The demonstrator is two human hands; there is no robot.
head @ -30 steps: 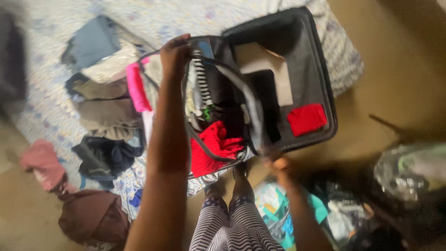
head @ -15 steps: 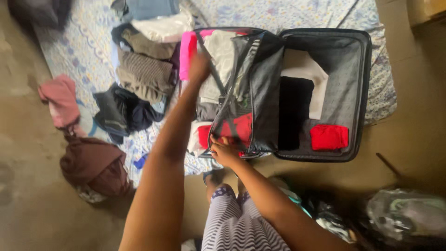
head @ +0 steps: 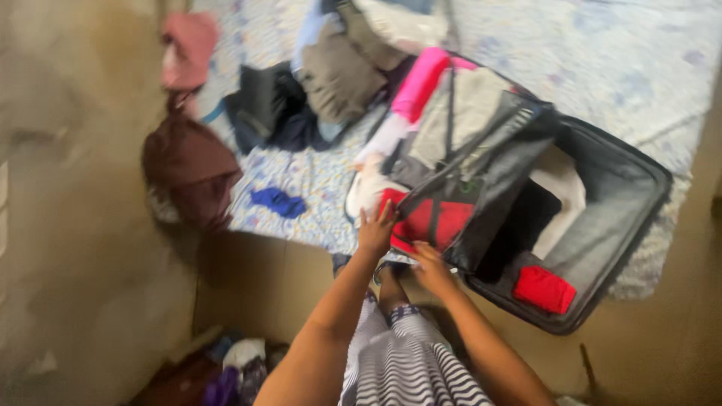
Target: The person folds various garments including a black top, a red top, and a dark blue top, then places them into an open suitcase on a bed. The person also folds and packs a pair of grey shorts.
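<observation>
The left hand (head: 375,229) is lying flat with its fingers spread, pressing on the near corner of the packed half of an open dark suitcase (head: 624,195). Its fingertips are touching a red garment (head: 440,222) that is sitting under the mesh divider (head: 481,177) of the suitcase. The right hand (head: 430,265) is resting just beside the left one, a little nearer to the person, at the near edge of the same half; its fingers are looking bent over the rim, but the blur is not letting me tell whether they are gripping anything.

The suitcase is lying open on a bed sheet (head: 624,68) with a pale blue pattern, directly in front of both hands and stretching away to their right. Beyond the hands, inside the packed half, a grey folded garment (head: 462,113) and a pink one (head: 417,83) are lying under the divider. In the other half, to the right of the right hand, a small red pouch (head: 543,289) is sitting.

To the left of the left hand, well apart, a small blue cloth (head: 278,201) is lying on the sheet, and further left a dark maroon garment (head: 188,173). Beyond them a dark clothing pile (head: 267,101) is spreading out.
</observation>
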